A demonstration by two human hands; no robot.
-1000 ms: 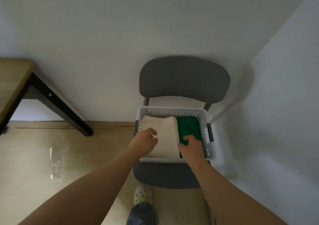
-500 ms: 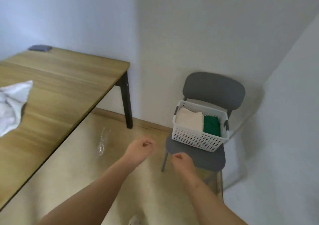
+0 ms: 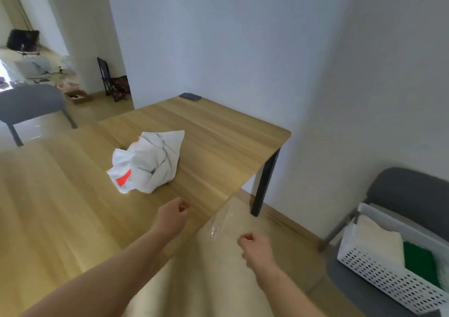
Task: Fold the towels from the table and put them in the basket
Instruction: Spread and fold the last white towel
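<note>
- Two hands, our left hand (image 3: pixel 173 215) and right hand (image 3: pixel 257 248), are loosely curled and hold nothing, lower centre.
- Crumpled white towel (image 3: pixel 148 163) lies on table (image 3: pixel 218 141), centre.
- Basket (image 3: pixel 393 277) with folded towels (image 3: pixel 379 241) sits on grey chair (image 3: pixel 413 192), lower right.

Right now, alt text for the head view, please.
A crumpled white towel lies on the table, the empty left hand and right hand short of it. At right, a basket on a grey chair holds a cream towel and a green towel.
</note>
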